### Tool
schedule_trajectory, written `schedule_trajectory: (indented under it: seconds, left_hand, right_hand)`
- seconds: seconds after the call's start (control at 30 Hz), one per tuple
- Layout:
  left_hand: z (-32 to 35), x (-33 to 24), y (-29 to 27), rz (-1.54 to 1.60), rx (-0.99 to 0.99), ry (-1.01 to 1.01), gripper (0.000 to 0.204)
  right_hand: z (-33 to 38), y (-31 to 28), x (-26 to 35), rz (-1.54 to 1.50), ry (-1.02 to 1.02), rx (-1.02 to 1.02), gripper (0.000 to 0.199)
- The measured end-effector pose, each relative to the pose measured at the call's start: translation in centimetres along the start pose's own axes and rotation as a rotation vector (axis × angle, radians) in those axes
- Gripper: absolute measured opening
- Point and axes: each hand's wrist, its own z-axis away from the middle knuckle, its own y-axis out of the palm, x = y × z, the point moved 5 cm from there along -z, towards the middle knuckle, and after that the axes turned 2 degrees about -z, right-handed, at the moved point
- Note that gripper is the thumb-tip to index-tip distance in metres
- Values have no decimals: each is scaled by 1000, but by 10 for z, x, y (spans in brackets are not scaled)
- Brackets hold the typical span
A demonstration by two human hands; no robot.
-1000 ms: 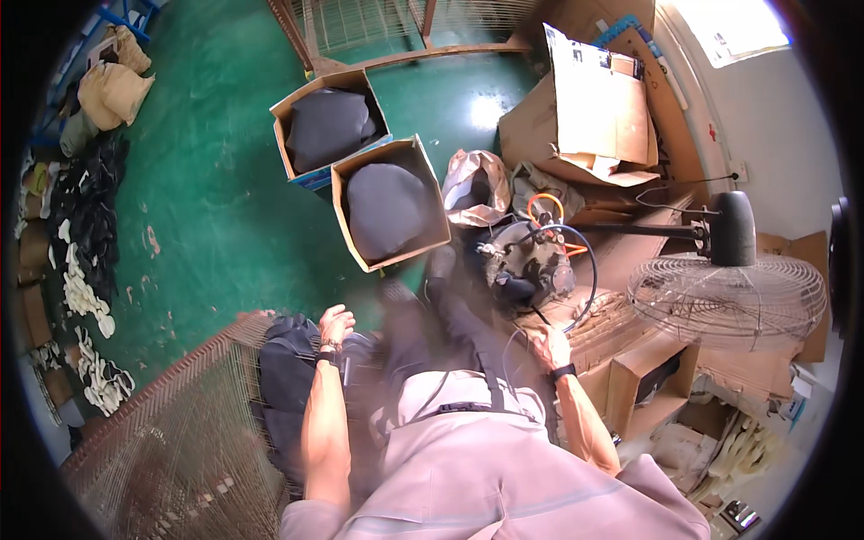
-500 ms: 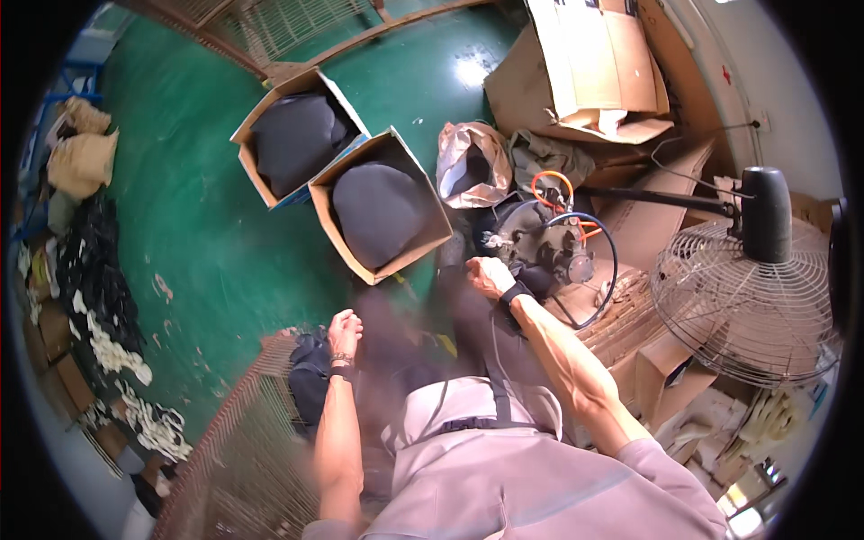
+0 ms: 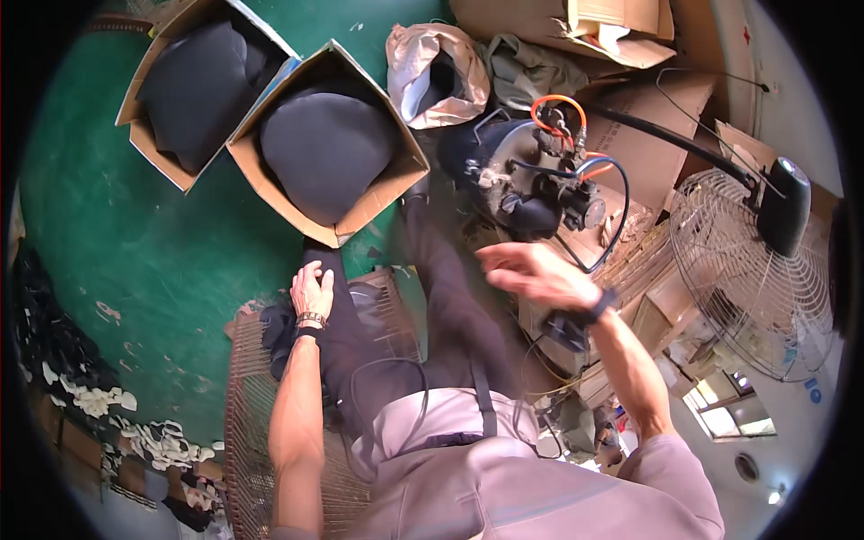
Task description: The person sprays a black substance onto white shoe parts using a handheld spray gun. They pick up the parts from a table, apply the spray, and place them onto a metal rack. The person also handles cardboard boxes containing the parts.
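My left hand (image 3: 312,292) lies by my left leg with its fingers loosely apart and nothing in it. Just beyond it is a cardboard box (image 3: 281,207) with rounded dark foam-like sheets (image 3: 328,148) in it. A second cardboard box (image 3: 132,90) touches it at the left and holds similar dark sheets (image 3: 200,94). Out to the right, my right hand (image 3: 537,274) is raised, slightly blurred, fingers stretched out and empty. Nearest to it is a dusty air compressor (image 3: 517,175) with an orange hose (image 3: 549,99) and a dark hose (image 3: 625,202).
An open paper-like sack (image 3: 463,108) stands between the boxes and a crumpled grey-green cloth (image 3: 531,72). A caged fan (image 3: 751,279) reaches in from the right, above flattened cardboard (image 3: 639,121). Beneath me is a ribbed seat (image 3: 256,396). White scraps (image 3: 162,445) litter the lower left.
My view has shifted, so the boxes sit higher and further left. My right hand has swung right, away from my leg, and its curled fingers have opened. My left hand's fingers have loosened.
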Motion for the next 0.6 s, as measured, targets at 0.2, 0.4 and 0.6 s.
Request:
schedule_trajectory:
  seconds: [0.2, 0.4, 0.6]
  left_hand:
    - [-11, 33, 7, 142, 34, -29, 33]
    - [-2, 15, 0, 151, 79, -51, 30]
    - [98, -246, -45, 679, 904, 390, 23]
  right_hand:
    - [38, -47, 84, -242, -163, -320, 44]
    - [-8, -42, 69, 40, -276, -239, 45]
    - [-38, -27, 1, 140, -80, -174, 46]
